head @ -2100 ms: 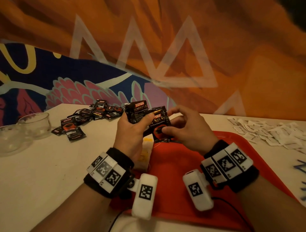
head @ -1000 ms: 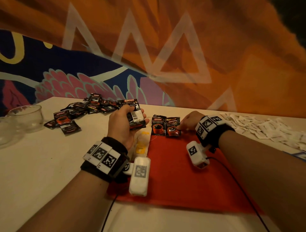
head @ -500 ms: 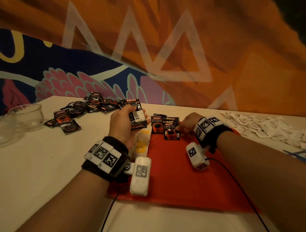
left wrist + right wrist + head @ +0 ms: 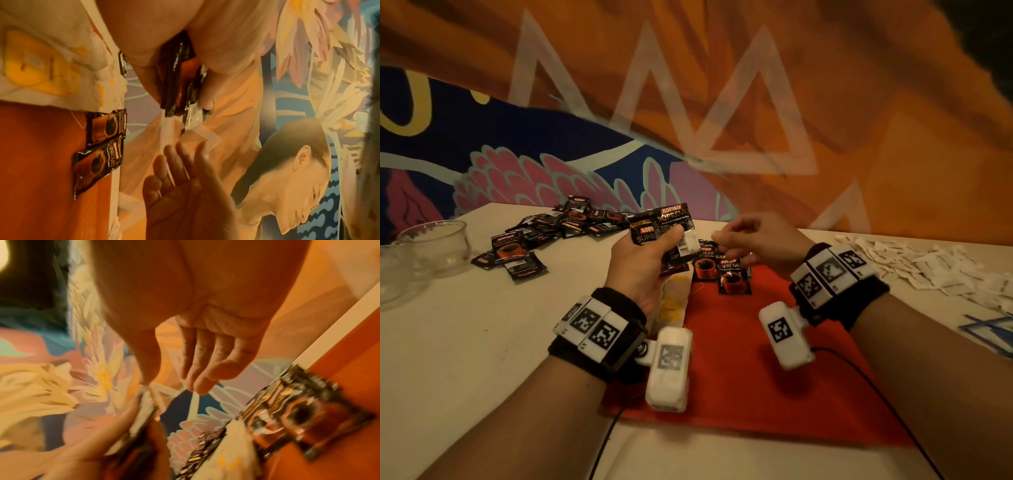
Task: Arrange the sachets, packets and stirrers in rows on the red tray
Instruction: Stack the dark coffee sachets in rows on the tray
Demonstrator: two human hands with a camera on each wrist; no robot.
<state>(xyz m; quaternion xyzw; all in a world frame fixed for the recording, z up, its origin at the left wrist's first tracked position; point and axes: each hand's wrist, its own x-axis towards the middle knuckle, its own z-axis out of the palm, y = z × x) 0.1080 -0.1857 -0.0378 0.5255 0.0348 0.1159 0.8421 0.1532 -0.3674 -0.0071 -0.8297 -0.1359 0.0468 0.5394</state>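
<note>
My left hand [image 4: 654, 250] grips a small stack of black coffee sachets [image 4: 666, 224] above the red tray's [image 4: 756, 377] far left corner; the stack's edge [image 4: 180, 81] shows between thumb and fingers. Two more black sachets lie side by side at the tray's far edge [image 4: 703, 265] [image 4: 733, 275], the right one slightly nearer to me. My right hand [image 4: 722, 236] hovers empty just right of the stack, its fingers [image 4: 205, 363] loosely extended above the laid sachets [image 4: 298, 415].
A loose pile of black sachets [image 4: 558, 224] lies at the table's far left, near two glass bowls [image 4: 434, 243]. White sachets [image 4: 928, 267] are heaped at the far right, with blue stirrers [image 4: 989, 330] nearer. A white and yellow packet [image 4: 671, 303] lies along the tray's left edge.
My right hand has let go of the second sachet on the tray, lifted, and moved left towards the stack. My left hand has stayed put with the stack.
</note>
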